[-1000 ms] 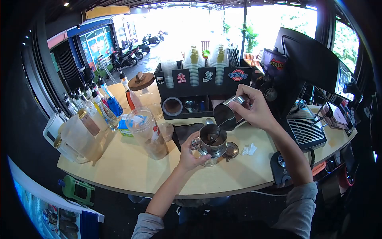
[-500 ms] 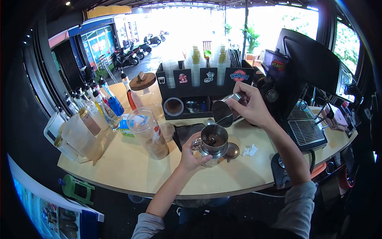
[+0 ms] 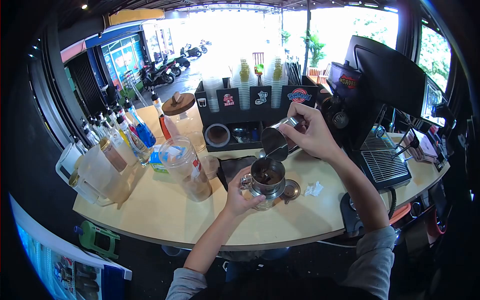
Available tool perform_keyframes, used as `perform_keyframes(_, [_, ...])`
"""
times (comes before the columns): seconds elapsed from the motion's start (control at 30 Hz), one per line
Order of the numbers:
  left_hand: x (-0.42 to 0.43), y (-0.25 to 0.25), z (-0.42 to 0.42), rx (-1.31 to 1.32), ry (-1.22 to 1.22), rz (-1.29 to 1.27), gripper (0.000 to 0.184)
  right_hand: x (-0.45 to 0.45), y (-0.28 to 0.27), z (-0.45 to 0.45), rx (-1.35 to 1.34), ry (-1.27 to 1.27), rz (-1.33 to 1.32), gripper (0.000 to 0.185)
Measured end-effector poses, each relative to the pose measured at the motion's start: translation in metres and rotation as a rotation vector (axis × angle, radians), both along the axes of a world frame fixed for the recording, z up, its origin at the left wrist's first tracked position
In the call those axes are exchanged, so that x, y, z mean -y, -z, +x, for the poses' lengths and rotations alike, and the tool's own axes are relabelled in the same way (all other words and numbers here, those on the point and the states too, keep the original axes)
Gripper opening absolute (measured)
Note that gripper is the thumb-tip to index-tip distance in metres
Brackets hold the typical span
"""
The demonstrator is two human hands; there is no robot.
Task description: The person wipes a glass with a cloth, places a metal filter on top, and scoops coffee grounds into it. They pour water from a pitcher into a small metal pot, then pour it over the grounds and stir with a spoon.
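My left hand (image 3: pixel 241 196) is closed round the side and base of a metal drip filter (image 3: pixel 268 186), which sits upright on a small glass (image 3: pixel 265 204). Dark grounds and liquid show inside the filter. Above it, my right hand (image 3: pixel 311 131) grips a steel pitcher (image 3: pixel 275 143), tilted down to the left, and a thin stream runs from its lip into the filter. Just right of the filter lies a round metal lid (image 3: pixel 290 190) on the wooden counter (image 3: pixel 240 231). A dark cloth (image 3: pixel 233 170) is behind my left hand.
Left of the cloth stand a clear tumbler (image 3: pixel 186 170), a wooden-lidded jar (image 3: pixel 181 120), plastic pitchers (image 3: pixel 102 172) and several bottles (image 3: pixel 142 131). A black cup organizer (image 3: pixel 257 102) is behind. Crumpled tissue (image 3: pixel 313 188) and an espresso machine (image 3: pixel 382 162) are at right.
My right hand and the steel pitcher have shifted slightly left, with the pitcher's mouth a little nearer the filter. My left hand has barely moved.
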State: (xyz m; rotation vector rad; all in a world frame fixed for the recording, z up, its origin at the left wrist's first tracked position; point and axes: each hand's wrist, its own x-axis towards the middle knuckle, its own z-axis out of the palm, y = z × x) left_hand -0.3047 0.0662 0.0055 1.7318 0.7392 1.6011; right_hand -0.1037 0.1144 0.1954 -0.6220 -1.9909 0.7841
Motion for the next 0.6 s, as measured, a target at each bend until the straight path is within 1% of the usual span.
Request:
perform_keyframes(0.43, [0.0026, -0.0036, 0.0018, 0.035, 0.012, -0.042, 0.079, 0.0091, -0.0037, 0.0048, 0.005, -0.013, 0.0, 0.024])
perform_keyframes(0.6, [0.0018, -0.0029, 0.0014, 0.023, 0.002, -0.015, 0.079, 0.0106, -0.0021, 0.0073, -0.004, -0.013, -0.009, 0.025])
